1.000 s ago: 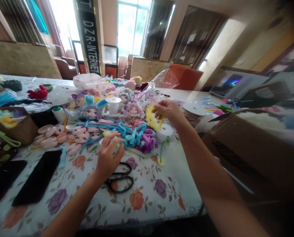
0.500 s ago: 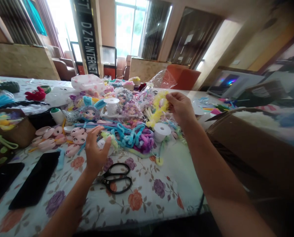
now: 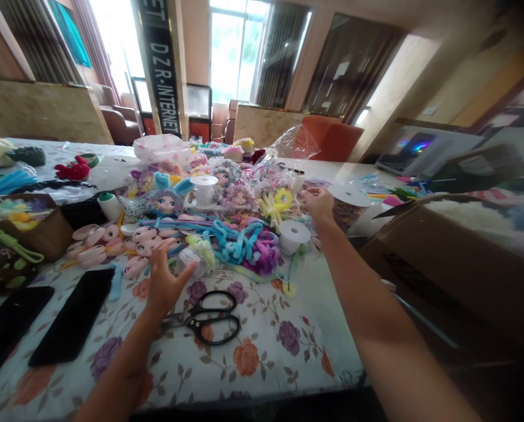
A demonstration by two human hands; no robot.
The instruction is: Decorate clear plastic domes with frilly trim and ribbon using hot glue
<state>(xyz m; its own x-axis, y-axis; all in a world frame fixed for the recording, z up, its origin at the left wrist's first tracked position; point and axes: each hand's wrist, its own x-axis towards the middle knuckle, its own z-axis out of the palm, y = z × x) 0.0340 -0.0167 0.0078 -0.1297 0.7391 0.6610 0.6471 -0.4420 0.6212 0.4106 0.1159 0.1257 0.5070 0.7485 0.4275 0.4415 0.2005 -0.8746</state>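
Note:
My left hand (image 3: 163, 284) is raised over the near side of the table, thumb spread from the fingers and nothing held. Just beyond its thumb are a clear-and-white roll (image 3: 189, 262) and a pale yellow-green fluffy piece (image 3: 206, 251). Black-handled scissors (image 3: 213, 316) lie to its right, blades pointing left. My right hand (image 3: 318, 204) reaches into the far right of the pile, fingers drawn together; what they grip is too small to make out. Left of those fingers lies a yellow fluffy flower-like piece (image 3: 277, 205). A white spool (image 3: 293, 234) stands nearer to me.
Turquoise and purple fuzzy stems (image 3: 240, 243) lie mid-table, with doll heads (image 3: 165, 202) behind and pink face pieces (image 3: 143, 240) at left. Two black phones (image 3: 71, 319) rest at left. Cardboard boxes flank the pile, a large one (image 3: 402, 252) at right. A big spool (image 3: 349, 194) is beside my right hand.
My right hand has let go of the yellow fluffy piece, which now lies on the pile, and has moved lower to its right. My left hand stays open in nearly the same place.

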